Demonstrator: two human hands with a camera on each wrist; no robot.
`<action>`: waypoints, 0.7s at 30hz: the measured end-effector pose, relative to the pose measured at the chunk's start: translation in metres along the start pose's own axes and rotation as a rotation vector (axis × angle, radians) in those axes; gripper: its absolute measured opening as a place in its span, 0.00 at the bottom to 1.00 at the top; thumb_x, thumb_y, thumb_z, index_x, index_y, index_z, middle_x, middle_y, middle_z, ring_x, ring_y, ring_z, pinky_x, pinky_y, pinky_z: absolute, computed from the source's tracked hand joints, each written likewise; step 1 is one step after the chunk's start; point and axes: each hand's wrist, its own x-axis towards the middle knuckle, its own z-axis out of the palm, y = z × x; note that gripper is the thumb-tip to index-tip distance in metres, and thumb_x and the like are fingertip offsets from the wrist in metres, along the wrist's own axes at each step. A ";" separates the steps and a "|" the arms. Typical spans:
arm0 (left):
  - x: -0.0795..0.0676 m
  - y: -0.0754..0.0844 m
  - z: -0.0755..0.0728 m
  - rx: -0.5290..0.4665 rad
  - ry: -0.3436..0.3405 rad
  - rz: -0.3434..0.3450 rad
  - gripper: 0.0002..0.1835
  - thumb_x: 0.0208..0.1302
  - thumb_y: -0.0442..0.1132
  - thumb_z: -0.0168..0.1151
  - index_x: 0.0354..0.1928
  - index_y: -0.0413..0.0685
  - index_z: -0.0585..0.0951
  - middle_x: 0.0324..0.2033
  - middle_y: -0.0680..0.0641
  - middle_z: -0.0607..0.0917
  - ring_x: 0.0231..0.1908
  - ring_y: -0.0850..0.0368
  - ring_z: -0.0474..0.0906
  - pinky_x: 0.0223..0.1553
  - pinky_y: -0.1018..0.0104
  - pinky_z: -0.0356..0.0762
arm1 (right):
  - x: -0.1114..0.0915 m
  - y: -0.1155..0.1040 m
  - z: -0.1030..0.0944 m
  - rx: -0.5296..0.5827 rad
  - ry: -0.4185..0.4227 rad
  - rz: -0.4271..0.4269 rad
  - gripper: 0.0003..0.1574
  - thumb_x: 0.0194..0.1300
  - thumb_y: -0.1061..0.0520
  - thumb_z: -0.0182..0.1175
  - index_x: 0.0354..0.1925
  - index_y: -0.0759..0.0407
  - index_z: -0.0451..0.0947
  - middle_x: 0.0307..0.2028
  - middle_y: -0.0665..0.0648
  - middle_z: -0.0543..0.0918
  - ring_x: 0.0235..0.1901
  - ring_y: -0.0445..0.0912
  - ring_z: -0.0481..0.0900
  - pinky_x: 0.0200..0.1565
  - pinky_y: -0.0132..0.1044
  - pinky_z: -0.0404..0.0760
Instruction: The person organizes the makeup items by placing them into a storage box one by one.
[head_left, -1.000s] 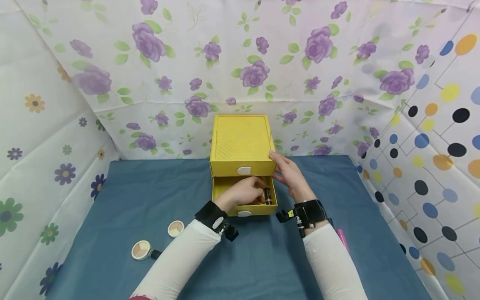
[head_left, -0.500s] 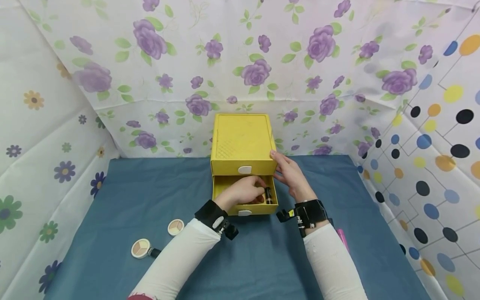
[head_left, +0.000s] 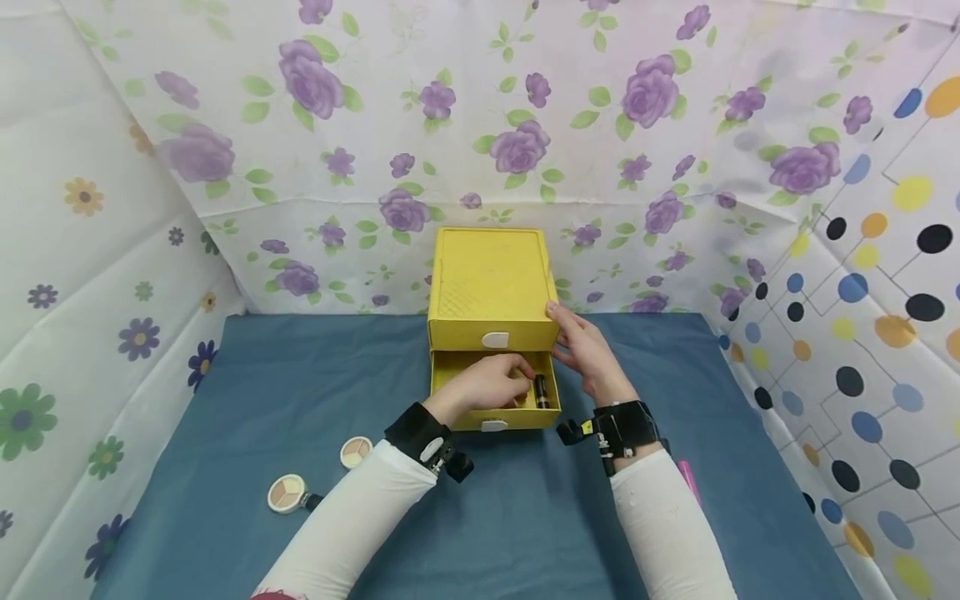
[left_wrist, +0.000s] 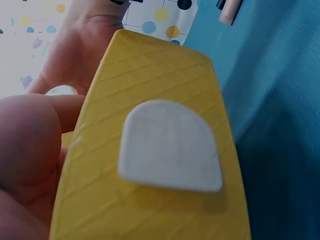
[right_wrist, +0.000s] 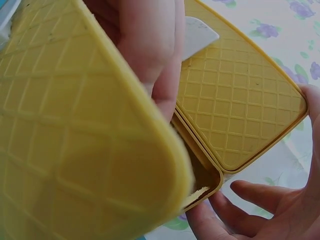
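Observation:
A yellow two-drawer box (head_left: 491, 275) stands against the back cloth, its lower drawer (head_left: 450, 422) pulled out. My left hand (head_left: 487, 383) reaches into that drawer with bent fingers. Whether they pinch something is hidden by the hand and the drawer front. Right of those fingers lies a dark tube (head_left: 541, 392) with a light band, like a lipstick. My right hand (head_left: 588, 354) grips the box's front right corner, thumb at the upper drawer's edge and fingertips lower on the side. The left wrist view shows the drawer's white pull tab (left_wrist: 170, 145) close up.
Two round compacts with pale sections, one nearer (head_left: 287, 493) and one farther (head_left: 356, 452), lie left on the blue cloth (head_left: 525, 517). A dark-handled item (head_left: 311, 502) is partly under the left sleeve. A pink tube (head_left: 688, 482) lies beside the right sleeve.
The head view has shifted slightly, so everything sits a little further right. Both hands keep nearly the same places; the left fingers move only slightly inside the drawer.

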 end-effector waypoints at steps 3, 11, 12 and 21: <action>-0.006 -0.001 -0.004 0.014 0.001 0.027 0.17 0.74 0.40 0.51 0.58 0.40 0.77 0.40 0.38 0.85 0.35 0.49 0.82 0.36 0.60 0.80 | 0.001 0.002 -0.001 0.017 0.000 0.007 0.65 0.53 0.18 0.59 0.77 0.49 0.55 0.72 0.56 0.63 0.66 0.49 0.66 0.65 0.47 0.70; -0.053 -0.004 -0.029 0.095 0.167 0.104 0.14 0.77 0.45 0.52 0.57 0.52 0.80 0.46 0.51 0.83 0.39 0.54 0.80 0.39 0.58 0.80 | 0.001 0.002 0.000 0.036 0.002 0.025 0.67 0.52 0.18 0.60 0.77 0.50 0.53 0.73 0.56 0.61 0.67 0.48 0.64 0.66 0.47 0.68; -0.062 -0.006 -0.033 0.089 0.193 0.118 0.13 0.77 0.45 0.52 0.56 0.54 0.81 0.47 0.53 0.83 0.39 0.56 0.79 0.40 0.58 0.81 | 0.001 0.002 0.001 0.036 0.000 0.023 0.67 0.53 0.19 0.59 0.77 0.50 0.52 0.73 0.55 0.61 0.67 0.48 0.64 0.67 0.47 0.68; -0.128 -0.038 -0.061 -0.025 0.350 0.103 0.11 0.77 0.46 0.53 0.53 0.58 0.80 0.46 0.52 0.84 0.42 0.58 0.81 0.41 0.57 0.84 | 0.000 0.000 0.004 0.018 0.008 0.026 0.69 0.52 0.17 0.59 0.78 0.51 0.50 0.74 0.56 0.59 0.68 0.48 0.63 0.67 0.46 0.68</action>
